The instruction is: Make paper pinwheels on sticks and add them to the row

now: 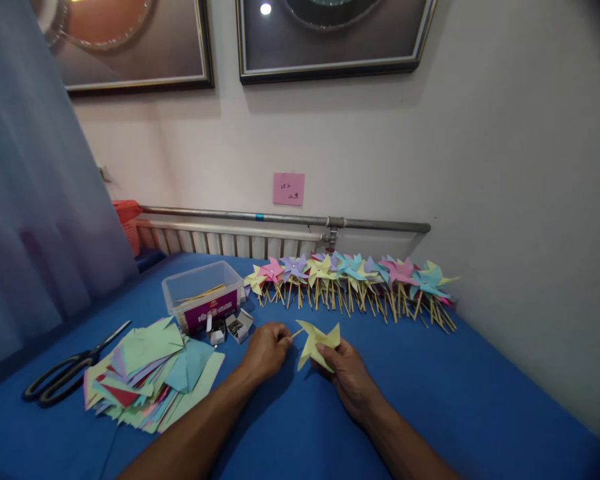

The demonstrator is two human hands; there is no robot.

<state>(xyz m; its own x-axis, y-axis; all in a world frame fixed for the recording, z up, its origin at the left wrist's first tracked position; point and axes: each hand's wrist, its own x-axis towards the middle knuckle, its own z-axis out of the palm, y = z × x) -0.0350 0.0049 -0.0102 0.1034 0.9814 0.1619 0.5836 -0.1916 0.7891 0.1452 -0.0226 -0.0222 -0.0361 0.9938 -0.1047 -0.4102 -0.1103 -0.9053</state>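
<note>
A yellow paper pinwheel (312, 345) is held over the blue table by my right hand (349, 373), its thumb pressed on the front of the folded blades. My left hand (269, 350) pinches a thin wooden stick (297, 333), whose far end reaches the pinwheel's left edge. Whether the stick is joined to the paper is hidden. Left of my left hand stand two small open boxes, one (240, 325) with little metal pieces inside and another (216, 329) close by.
Finished-looking pinwheels on sticks (353, 270) lie in a long row at the back. A clear plastic tub (200, 283) with sticks stands behind the boxes. Coloured paper sheets (153, 373) are piled at the left, beside black-handled scissors (75, 367). A radiator (230, 239) runs along the wall.
</note>
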